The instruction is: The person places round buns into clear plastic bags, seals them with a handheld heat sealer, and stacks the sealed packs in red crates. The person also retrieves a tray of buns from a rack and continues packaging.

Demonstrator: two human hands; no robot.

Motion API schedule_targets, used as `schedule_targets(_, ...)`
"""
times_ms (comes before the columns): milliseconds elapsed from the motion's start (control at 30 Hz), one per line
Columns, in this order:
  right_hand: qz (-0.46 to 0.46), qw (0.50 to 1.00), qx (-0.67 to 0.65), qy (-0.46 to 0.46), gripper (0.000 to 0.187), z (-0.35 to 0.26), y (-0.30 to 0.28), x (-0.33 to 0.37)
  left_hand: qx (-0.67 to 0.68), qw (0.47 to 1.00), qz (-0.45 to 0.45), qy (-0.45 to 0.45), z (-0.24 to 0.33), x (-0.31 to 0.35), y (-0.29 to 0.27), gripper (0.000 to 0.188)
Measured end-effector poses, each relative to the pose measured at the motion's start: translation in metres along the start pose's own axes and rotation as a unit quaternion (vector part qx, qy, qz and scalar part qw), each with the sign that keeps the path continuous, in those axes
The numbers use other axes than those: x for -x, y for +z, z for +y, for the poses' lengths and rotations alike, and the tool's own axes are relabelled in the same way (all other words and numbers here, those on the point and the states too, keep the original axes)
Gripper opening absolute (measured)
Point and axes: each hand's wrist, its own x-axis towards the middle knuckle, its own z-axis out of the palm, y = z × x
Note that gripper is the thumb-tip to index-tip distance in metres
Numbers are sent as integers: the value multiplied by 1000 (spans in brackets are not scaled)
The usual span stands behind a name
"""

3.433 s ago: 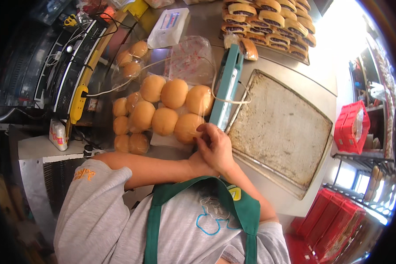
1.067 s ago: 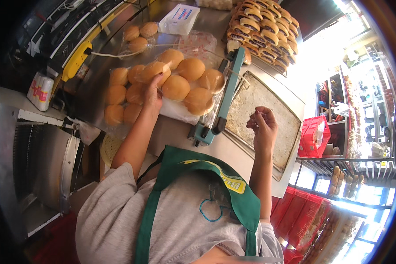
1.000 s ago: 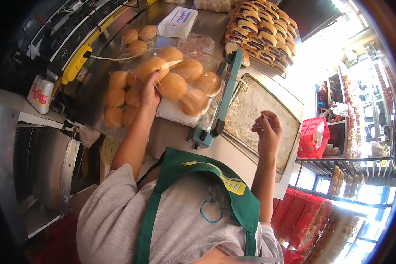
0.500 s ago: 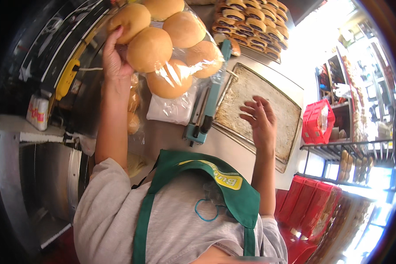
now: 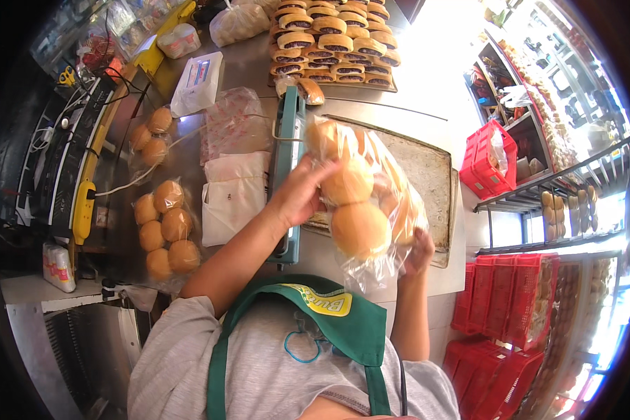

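A clear plastic bag of round golden buns (image 5: 360,229) is held up in front of me, tilted, over the baking tray. My left hand (image 5: 302,192) grips its left side, thumb across the plastic. Lower down on the right edge, the fingers of my right hand (image 5: 418,253) close on the bag. Beneath my left hand stands a long teal bag sealer (image 5: 287,136). Left of the sealer lies a stack of white plastic bags (image 5: 234,210). The worn metal baking tray (image 5: 430,164) shows partly behind the held bag.
Bagged buns (image 5: 176,225) and a smaller bag of buns (image 5: 152,136) lie on the left. Filled rolls (image 5: 332,42) are piled at the back. A white package (image 5: 197,84) sits near a yellow power strip (image 5: 84,212). Red crates (image 5: 493,164) stand on the right.
The bag of buns has come from the upper left to the middle right and turned. My right hand, earlier empty over the tray, now grips it too. More bagged buns show on the left.
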Motion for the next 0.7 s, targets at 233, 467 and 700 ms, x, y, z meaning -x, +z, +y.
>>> schedule_targets(233,-38,995,-95,1,64,-4,2,-6,-54,994,-58,70,-2,-11,16,67)
schedule_targets(467,-74,984,-147,-73,33,-61,44,-34,-161,982,-77,69,21,19,-8,67)
schedule_targets(700,-88,983,-25,-160,55,-136,30,-126,-155,982,-30,108,39,41,-41,53)
